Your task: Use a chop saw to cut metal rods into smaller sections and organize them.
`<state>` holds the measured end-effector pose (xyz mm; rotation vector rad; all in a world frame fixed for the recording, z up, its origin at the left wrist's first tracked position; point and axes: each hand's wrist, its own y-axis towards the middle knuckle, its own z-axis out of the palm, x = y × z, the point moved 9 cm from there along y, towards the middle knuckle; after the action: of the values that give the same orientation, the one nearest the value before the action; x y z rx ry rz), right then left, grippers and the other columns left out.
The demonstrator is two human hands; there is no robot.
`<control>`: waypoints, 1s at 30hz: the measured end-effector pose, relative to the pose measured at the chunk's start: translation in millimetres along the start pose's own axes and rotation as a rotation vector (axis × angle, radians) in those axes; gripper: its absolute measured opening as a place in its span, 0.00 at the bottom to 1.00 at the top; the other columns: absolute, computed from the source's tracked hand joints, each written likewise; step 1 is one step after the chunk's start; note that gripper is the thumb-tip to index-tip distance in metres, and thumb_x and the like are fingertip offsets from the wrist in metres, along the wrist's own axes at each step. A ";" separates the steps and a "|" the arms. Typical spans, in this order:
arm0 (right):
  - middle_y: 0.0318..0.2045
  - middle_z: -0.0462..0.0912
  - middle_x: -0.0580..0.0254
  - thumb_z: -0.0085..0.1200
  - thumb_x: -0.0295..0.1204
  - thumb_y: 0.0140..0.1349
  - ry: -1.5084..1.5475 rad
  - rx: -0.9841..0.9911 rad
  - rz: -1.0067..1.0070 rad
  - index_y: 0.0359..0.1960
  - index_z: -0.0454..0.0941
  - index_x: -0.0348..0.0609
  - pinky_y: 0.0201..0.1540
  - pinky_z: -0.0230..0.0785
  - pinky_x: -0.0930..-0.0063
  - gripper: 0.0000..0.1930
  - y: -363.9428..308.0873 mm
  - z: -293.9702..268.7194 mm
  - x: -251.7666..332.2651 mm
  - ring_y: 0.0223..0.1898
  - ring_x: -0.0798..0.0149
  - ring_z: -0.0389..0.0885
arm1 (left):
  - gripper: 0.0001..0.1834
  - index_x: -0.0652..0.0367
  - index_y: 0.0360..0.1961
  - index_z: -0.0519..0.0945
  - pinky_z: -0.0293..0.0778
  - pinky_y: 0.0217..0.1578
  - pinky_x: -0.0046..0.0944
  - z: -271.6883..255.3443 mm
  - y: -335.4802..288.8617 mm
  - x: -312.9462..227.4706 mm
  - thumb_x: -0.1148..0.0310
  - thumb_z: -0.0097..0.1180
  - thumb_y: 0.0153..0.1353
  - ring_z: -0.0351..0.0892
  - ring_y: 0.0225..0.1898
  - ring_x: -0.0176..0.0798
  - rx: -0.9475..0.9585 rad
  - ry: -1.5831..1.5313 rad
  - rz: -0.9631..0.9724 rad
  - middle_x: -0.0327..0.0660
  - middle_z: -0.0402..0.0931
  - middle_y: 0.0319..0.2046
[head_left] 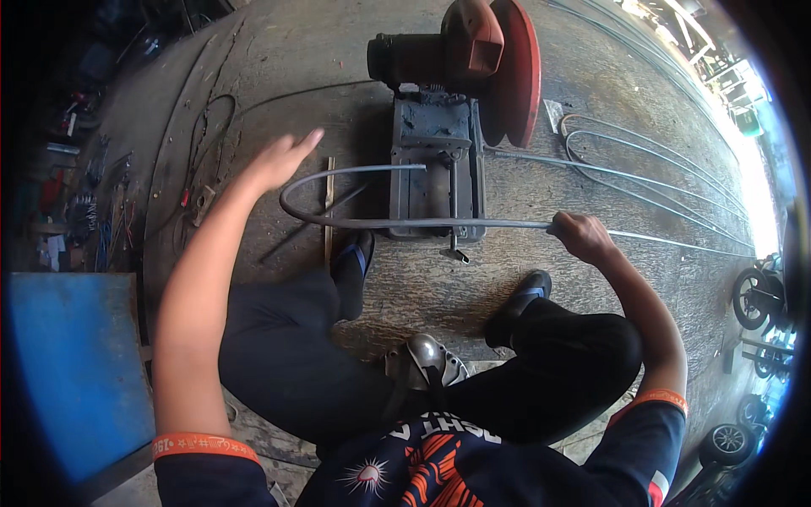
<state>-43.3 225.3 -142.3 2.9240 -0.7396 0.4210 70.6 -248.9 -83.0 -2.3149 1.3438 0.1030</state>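
Note:
My right hand (583,237) is closed around a long grey metal rod (498,224) bent into a U at its left end. The rod's straight part crosses in front of the base of a red cut-off saw (435,127). Its short upper arm ends over that base. To the left, my left hand (281,160) is held out above the U bend, fingers stretched and thumb apart, with nothing in it. The large red disc guard (517,72) rises on the saw's right side. A clamp handle (456,253) sticks out at the front of the base.
More bent rods (659,182) lie on the worn floor (439,296) to the right. A cable (287,100) runs leftward from the saw. A blue panel (76,363) stands at the left, below scattered tools (93,203). Wheels (731,439) show at the right edge.

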 end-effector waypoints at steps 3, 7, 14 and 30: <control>0.23 0.80 0.61 0.55 0.34 0.61 -0.010 -0.050 0.028 0.31 0.73 0.47 0.21 0.70 0.62 0.07 -7.0 -19.5 3.3 0.22 0.54 0.80 | 0.44 0.61 0.52 0.78 0.52 0.65 0.48 29.2 -22.3 34.3 0.30 0.30 0.62 0.60 0.65 0.56 0.155 -0.200 0.141 0.62 0.67 0.58; 0.24 0.81 0.62 0.54 0.34 0.62 -0.013 -0.053 -0.022 0.31 0.72 0.47 0.21 0.70 0.62 0.06 -11.9 -33.6 9.0 0.22 0.55 0.80 | 0.45 0.61 0.41 0.82 0.45 0.68 0.50 50.3 -37.5 44.4 0.29 0.28 0.62 0.60 0.64 0.49 0.176 -0.758 0.174 0.57 0.69 0.57; 0.24 0.80 0.60 0.50 0.36 0.65 -0.026 -0.048 0.134 0.32 0.70 0.47 0.22 0.68 0.61 0.08 6.0 -36.4 -34.3 0.24 0.54 0.80 | 0.36 0.49 0.25 0.64 0.44 0.66 0.53 92.9 -41.4 56.2 0.26 0.28 0.59 0.64 0.60 0.44 0.222 -1.265 -0.035 0.46 0.73 0.46; 0.32 0.80 0.52 0.43 0.37 0.68 -0.055 0.229 0.250 0.38 0.69 0.45 0.34 0.70 0.51 0.09 80.3 87.9 -122.8 0.35 0.45 0.80 | 0.27 0.48 0.23 0.61 0.71 0.26 0.37 167.3 -1.9 78.4 0.37 0.45 0.63 0.61 0.18 0.28 0.018 -1.197 -0.474 0.28 0.55 0.16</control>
<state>-164.2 196.4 -259.8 3.0729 -1.1434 0.4764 139.9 -240.5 -254.1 -1.8564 0.1883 1.0884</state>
